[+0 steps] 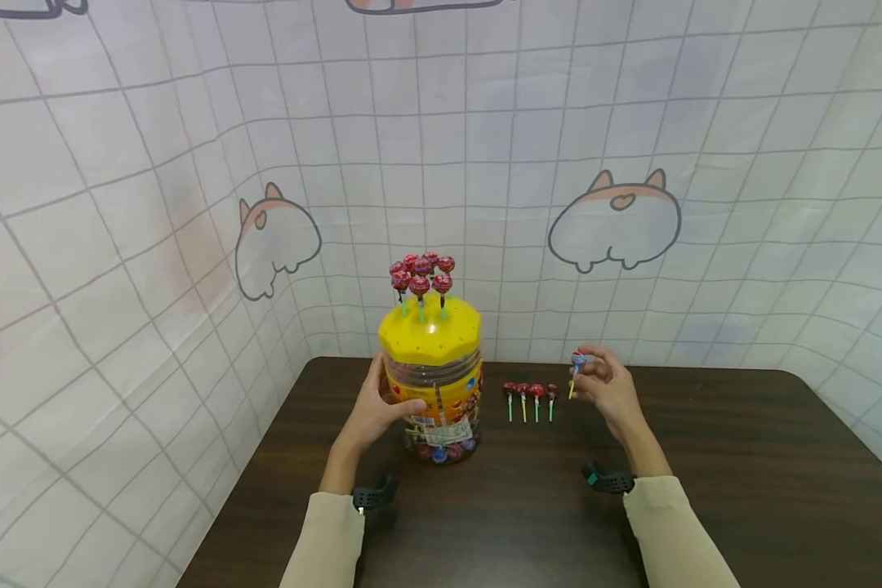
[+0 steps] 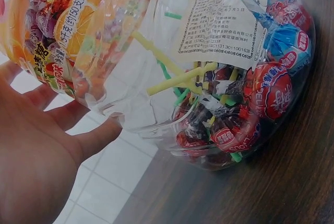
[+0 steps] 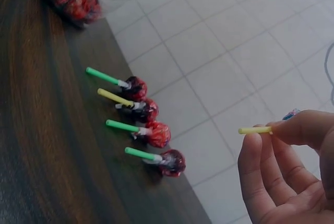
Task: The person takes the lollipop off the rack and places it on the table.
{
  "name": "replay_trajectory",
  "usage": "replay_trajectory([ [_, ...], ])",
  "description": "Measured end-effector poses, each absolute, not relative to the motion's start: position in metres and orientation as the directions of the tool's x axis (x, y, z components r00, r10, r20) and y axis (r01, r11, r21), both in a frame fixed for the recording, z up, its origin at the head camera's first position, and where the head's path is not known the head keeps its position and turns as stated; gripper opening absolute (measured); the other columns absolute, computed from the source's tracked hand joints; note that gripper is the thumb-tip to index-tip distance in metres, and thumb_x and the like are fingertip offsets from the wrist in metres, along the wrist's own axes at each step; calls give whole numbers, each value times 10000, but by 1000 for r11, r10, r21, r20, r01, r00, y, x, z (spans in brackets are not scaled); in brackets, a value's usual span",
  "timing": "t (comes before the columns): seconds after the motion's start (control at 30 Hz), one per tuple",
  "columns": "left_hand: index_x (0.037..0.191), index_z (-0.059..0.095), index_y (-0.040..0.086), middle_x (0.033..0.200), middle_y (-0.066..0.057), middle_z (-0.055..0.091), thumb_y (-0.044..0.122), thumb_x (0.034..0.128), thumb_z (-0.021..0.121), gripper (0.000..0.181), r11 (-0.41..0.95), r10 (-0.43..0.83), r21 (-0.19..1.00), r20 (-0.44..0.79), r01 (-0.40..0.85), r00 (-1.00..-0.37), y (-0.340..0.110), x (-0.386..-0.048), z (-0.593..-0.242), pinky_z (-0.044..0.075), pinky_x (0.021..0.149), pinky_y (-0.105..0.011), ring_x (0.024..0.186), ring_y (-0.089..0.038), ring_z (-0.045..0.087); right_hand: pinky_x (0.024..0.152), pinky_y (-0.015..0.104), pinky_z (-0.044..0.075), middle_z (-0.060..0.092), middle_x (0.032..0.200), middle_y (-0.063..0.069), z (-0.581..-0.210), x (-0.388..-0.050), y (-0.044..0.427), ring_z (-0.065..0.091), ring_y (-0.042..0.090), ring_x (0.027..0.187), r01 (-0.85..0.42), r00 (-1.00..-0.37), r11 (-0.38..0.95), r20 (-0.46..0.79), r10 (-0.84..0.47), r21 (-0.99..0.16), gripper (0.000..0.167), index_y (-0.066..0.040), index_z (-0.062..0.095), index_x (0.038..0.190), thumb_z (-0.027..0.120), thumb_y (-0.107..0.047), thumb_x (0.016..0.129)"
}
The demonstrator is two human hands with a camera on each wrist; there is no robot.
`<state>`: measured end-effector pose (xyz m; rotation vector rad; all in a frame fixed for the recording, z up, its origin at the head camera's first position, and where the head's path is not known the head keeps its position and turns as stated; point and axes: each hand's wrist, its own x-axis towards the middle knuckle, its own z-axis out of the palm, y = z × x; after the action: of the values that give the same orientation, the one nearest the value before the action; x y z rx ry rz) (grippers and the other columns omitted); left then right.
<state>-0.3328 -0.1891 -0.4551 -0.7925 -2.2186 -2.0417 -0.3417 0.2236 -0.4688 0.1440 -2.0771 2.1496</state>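
A transparent plastic candy jar (image 1: 452,400) with a yellow lid (image 1: 429,339) stands upright on the table. My left hand (image 1: 373,415) grips its left side, thumb across the front label. In the left wrist view, wrapped lollipops (image 2: 271,91) and their sticks lie inside the jar's bottom. Several red-wrapped lollipops (image 1: 419,285) stand stick-down in the lid. To the right, my right hand (image 1: 613,394) pinches a blue-wrapped lollipop (image 1: 577,359) above the table, its yellow stick (image 3: 254,130) pointing down. Several red lollipops (image 1: 536,392) lie in a row between the jar and that hand.
The dark wooden table (image 1: 514,523) reaches back to a white grid-patterned cloth (image 1: 485,163) with cartoon dog drawings. The same cloth runs along the left and right sides. A dark band (image 1: 608,479) is on each wrist.
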Motion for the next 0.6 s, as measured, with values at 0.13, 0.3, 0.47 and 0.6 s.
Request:
replay_trajectory([
  [0.13, 1577, 241, 323, 1499, -70, 467, 179, 890, 810, 904, 21, 347, 923, 354, 384, -869, -189, -333, -456, 504, 1095, -499, 1339, -296, 540, 730, 279, 628, 651, 970, -36, -476, -343, 226, 699, 104, 891, -154, -988, 33, 155, 29, -988, 451, -150, 519, 1381, 633, 14, 976],
  [0.3, 1579, 235, 330, 1501, -68, 465, 205, 889, 815, 909, 28, 342, 924, 349, 381, -872, -190, -333, -456, 503, 1095, -508, 1345, -315, 534, 740, 282, 627, 644, 976, -15, -484, -345, 226, 684, 94, 874, -118, -993, 86, 119, 9, -989, 498, -57, 462, 1442, 606, 37, 975],
  [0.47, 1578, 234, 345, 1509, -59, 463, 200, 885, 818, 919, 27, 339, 929, 339, 369, -877, -190, -333, -456, 495, 1100, -522, 1355, -324, 525, 755, 301, 633, 629, 1015, 76, -491, -345, 228, 689, 112, 873, -82, -997, 137, 82, -3, -987, 533, -3, 432, 1463, 616, 53, 966],
  [0.6, 1585, 227, 333, 1515, -70, 456, 183, 888, 812, 922, 21, 345, 926, 347, 377, -872, -190, -333, -455, 491, 1104, -525, 1357, -326, 523, 745, 305, 633, 622, 1044, 168, -495, -345, 228, 707, 160, 873, -62, -998, 163, 61, -14, -985, 510, 6, 444, 1442, 616, 63, 965],
])
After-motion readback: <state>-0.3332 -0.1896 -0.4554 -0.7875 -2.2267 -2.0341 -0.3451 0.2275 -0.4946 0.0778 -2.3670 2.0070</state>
